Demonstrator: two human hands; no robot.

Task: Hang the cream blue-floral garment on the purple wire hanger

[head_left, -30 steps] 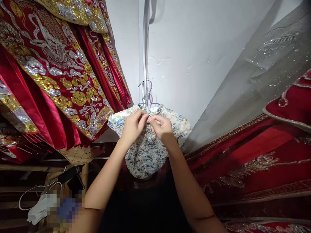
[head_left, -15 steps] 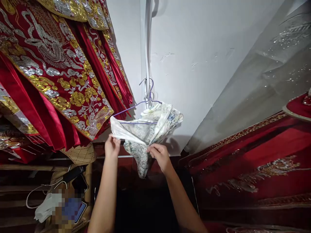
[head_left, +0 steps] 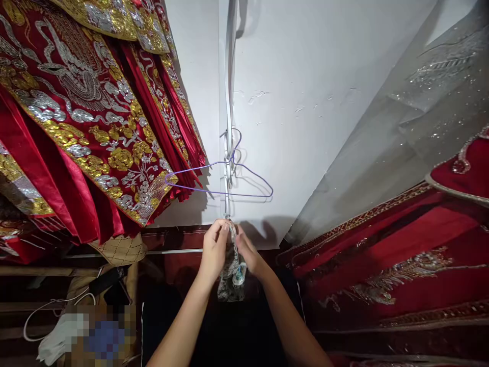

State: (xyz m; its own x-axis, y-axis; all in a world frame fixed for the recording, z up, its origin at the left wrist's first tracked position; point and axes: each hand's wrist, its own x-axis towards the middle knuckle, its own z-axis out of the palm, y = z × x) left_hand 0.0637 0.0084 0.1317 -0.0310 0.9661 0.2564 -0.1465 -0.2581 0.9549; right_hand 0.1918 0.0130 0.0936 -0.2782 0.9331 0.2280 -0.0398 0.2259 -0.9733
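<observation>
The white wall (head_left: 324,76) fills the middle of the view, with a corner seam and a strip running down it. On the left hang heavy red robes (head_left: 76,127) thick with gold and silver embroidery; on the right more red embroidered cloth (head_left: 382,265) lies under a sheer grey veil (head_left: 420,102) with sequins. Low on the left sits a cluttered wooden shelf (head_left: 34,270) with a white cable and a woven bag; no table shows.

A purple wire hanger (head_left: 221,186) hangs bare from the strip at the corner, nothing on it. Just below it, both hands meet on 1 small blue-and-white patterned garment (head_left: 231,270), bunched into a narrow bundle that dangles between them. The left hand (head_left: 214,250) has its grip pressed onto the top edge of the cloth, and the right hand (head_left: 248,255) pinches the same bundle from the other side, fingers close together.

The step in hand looks like gathering or folding the garment, which is off the hanger. A next move would likely call for both grips to keep the slippery cloth from unrolling.
</observation>
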